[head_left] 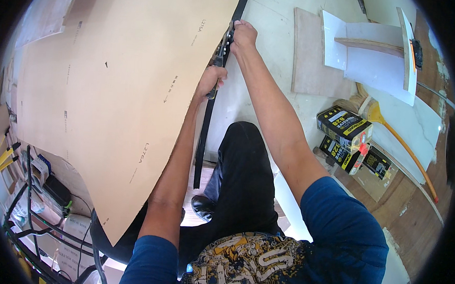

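Along the tan sheet [114,88], my left hand [211,80] grips the tool [219,60], my right hand [244,36] the strip [203,146], seemingly part severed, part uncut.

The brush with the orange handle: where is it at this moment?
In the head view, the brush is at the right side, its yellow end just beside the black cans and its handle running toward the lower right.

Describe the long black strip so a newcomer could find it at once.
Start at the big tan sheet at upper left. Beside its right edge, the black strip runs down from the picture's top, past the right hand, the left hand and the black-trousered knee. It is slim and far longer than the metal tool in the left hand.
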`<action>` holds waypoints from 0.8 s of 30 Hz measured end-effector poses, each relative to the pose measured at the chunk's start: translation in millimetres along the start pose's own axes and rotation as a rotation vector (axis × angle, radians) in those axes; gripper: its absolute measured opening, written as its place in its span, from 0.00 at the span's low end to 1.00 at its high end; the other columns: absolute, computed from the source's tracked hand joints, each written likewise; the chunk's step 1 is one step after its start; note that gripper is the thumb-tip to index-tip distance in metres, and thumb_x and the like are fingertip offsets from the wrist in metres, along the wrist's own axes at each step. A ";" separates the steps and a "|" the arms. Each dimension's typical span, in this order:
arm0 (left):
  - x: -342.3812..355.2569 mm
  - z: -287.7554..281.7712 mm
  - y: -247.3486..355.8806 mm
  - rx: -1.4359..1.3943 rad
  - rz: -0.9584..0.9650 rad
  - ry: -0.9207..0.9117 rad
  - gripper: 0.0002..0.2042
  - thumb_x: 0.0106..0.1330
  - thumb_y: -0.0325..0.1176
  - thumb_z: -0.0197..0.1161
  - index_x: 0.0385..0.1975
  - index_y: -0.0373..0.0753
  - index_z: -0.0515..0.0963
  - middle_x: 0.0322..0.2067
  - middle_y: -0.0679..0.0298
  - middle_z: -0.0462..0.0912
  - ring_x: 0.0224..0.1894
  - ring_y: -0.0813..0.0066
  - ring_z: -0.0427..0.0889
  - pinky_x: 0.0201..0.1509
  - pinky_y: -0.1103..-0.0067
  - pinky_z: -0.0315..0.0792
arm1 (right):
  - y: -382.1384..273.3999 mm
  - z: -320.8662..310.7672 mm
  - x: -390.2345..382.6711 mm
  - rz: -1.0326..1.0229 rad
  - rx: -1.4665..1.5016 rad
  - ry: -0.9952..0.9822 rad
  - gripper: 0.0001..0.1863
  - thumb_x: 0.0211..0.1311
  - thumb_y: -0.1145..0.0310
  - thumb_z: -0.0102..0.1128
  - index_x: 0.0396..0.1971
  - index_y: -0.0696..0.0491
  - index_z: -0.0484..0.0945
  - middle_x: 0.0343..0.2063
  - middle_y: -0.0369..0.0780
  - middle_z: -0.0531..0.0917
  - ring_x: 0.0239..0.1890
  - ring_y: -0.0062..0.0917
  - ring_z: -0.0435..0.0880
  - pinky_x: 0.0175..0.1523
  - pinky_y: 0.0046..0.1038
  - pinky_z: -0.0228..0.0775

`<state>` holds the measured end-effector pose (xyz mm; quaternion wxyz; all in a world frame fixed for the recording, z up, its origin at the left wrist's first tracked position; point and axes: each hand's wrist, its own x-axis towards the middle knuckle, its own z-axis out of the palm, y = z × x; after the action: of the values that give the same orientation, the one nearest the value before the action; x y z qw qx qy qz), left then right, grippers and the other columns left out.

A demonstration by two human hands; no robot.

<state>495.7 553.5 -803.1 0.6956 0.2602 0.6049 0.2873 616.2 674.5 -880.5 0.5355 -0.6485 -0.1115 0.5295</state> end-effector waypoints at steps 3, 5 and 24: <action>-7.0 5.6 7.8 0.067 0.021 0.012 0.09 0.47 0.22 0.63 0.30 0.35 0.73 0.20 0.63 0.75 0.20 0.73 0.78 0.23 0.77 0.74 | 4.5 -5.8 9.1 -0.039 -0.067 0.013 0.18 0.72 0.77 0.55 0.58 0.66 0.71 0.44 0.44 0.82 0.41 0.27 0.82 0.48 0.30 0.77; -1.5 2.7 3.1 0.033 0.011 -0.020 0.10 0.47 0.23 0.63 0.29 0.35 0.73 0.20 0.63 0.75 0.20 0.73 0.78 0.23 0.77 0.74 | 6.4 -8.3 14.6 -0.049 -0.048 -0.026 0.17 0.72 0.77 0.55 0.57 0.66 0.71 0.43 0.44 0.82 0.41 0.26 0.82 0.48 0.30 0.77; 10.1 3.5 -1.5 0.022 0.120 0.023 0.11 0.45 0.21 0.64 0.30 0.34 0.74 0.19 0.62 0.74 0.18 0.73 0.77 0.20 0.76 0.72 | -6.2 -7.7 -7.6 -0.067 -0.127 -0.026 0.18 0.72 0.76 0.56 0.57 0.67 0.72 0.44 0.45 0.83 0.42 0.25 0.82 0.49 0.26 0.75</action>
<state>500.3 559.7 -810.8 0.6673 0.3004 0.5993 0.3246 621.9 667.2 -872.2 0.5090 -0.6701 -0.1735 0.5115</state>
